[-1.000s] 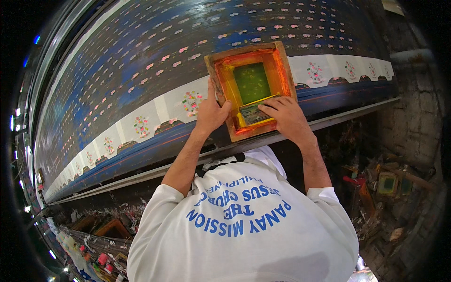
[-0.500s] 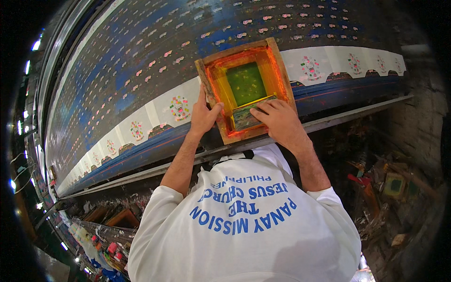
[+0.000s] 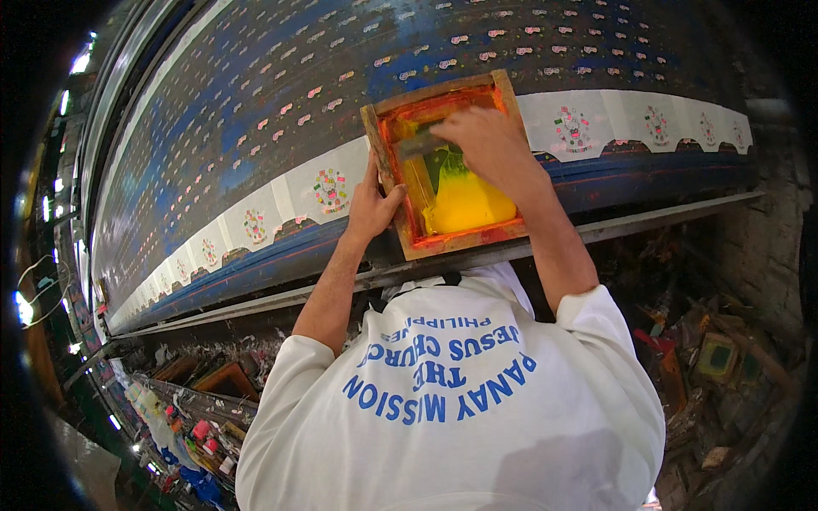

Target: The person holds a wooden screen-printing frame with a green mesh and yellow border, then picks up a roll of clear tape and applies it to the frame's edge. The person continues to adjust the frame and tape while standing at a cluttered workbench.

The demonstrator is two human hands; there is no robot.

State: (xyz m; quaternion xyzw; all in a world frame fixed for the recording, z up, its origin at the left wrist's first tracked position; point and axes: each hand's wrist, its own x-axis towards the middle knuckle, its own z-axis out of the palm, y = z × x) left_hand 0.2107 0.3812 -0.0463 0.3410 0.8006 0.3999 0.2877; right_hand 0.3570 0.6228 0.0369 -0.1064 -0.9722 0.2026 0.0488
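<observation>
Long printed cloth [image 3: 256, 145]; left hand [image 3: 372, 203] clamps wooden screen frame [image 3: 385, 162] edge; right hand [image 3: 487, 145] grips squeegee [image 3: 419, 146] inside.

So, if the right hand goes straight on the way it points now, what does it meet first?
Most likely the far rail of the wooden screen frame. The right hand reaches up across the frame, over the yellow ink, fingers on a squeegee. Beyond lies the blue patterned cloth. Depth is unclear.

The wooden-framed printing screen [image 3: 443, 166] is lying on the long printed cloth [image 3: 256, 111] near the surface's [image 3: 511, 251] near edge. The left hand [image 3: 372, 204] is resting against the frame's left side; the right hand [image 3: 486, 140] is lying inside the frame, on the squeegee [image 3: 417, 146].
</observation>
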